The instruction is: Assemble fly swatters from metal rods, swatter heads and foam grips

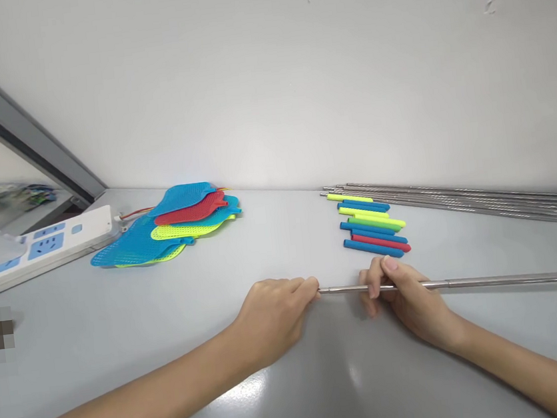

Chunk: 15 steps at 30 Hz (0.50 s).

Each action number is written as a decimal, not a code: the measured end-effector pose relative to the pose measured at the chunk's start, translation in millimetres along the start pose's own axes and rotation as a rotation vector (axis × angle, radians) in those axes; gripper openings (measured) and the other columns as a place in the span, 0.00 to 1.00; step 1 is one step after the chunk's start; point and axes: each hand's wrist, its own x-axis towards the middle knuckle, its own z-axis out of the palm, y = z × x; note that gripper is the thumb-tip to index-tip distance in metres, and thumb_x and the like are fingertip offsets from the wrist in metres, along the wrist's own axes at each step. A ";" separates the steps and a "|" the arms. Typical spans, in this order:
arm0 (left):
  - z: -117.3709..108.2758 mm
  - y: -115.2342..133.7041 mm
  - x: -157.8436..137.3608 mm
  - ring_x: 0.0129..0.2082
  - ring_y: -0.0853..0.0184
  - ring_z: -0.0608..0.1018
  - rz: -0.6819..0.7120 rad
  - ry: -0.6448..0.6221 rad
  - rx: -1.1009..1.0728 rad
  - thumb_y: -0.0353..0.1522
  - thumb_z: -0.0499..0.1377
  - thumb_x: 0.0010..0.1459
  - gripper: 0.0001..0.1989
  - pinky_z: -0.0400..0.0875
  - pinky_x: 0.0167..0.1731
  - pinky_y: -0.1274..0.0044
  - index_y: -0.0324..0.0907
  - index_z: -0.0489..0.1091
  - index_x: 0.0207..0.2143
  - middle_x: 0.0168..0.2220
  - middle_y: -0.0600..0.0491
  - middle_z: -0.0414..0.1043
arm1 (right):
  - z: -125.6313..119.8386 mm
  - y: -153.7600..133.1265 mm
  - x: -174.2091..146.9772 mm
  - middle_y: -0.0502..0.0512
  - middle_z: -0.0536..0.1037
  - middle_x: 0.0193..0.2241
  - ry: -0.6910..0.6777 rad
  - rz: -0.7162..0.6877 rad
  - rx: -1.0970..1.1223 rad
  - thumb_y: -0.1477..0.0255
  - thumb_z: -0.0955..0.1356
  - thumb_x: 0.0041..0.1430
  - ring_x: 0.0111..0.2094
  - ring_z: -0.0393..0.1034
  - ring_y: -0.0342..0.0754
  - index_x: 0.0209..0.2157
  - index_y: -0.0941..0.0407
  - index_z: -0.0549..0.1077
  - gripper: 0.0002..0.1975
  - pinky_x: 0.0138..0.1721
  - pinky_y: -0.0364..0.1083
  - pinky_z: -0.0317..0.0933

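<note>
A telescopic metal rod [498,280] runs sideways in front of me, thicker toward the right, where it leaves the view. My left hand [278,316] is closed in a fist around its thin left end; that tip is hidden inside the fingers. Farther right, my right hand [412,301] has its fingers curled around the rod, some of them blurred. Just beyond the right hand lie several short plastic tubes, among them a red tube [380,242], a blue tube [373,248] and a yellow tube [350,197].
Overlapping plastic fly-swatter heads, including a red head [191,209] and a blue head [131,242], lie at the back left. Several metal rods [458,195] rest along the wall at right. A white power strip [87,234] sits on the grey table [170,315] at left.
</note>
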 end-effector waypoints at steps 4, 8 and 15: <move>-0.2 0.2 0.5 0.19 0.72 0.66 0.009 0.009 0.016 0.26 0.43 0.55 0.07 0.54 0.19 0.80 0.42 0.57 0.27 0.21 0.59 0.64 | -2.1 2.6 0.1 0.52 0.67 0.19 -0.040 -0.022 -0.020 0.67 0.51 0.60 0.22 0.60 0.44 0.22 0.58 0.65 0.20 0.25 0.44 0.51; 0.2 -0.2 0.6 0.18 0.72 0.66 0.014 0.021 0.018 0.26 0.43 0.55 0.07 0.53 0.19 0.80 0.42 0.57 0.27 0.20 0.60 0.64 | -4.3 4.8 -1.1 0.53 0.67 0.19 -0.068 -0.049 -0.035 0.68 0.50 0.61 0.22 0.60 0.43 0.23 0.58 0.64 0.20 0.25 0.44 0.52; 5.7 3.7 -0.1 0.16 0.73 0.63 0.130 0.168 0.065 0.27 0.44 0.55 0.08 0.52 0.18 0.79 0.42 0.57 0.25 0.18 0.59 0.62 | 2.8 -0.1 -6.6 0.49 0.66 0.27 -0.152 0.067 -0.308 0.65 0.57 0.58 0.27 0.60 0.41 0.45 0.51 0.58 0.13 0.30 0.42 0.55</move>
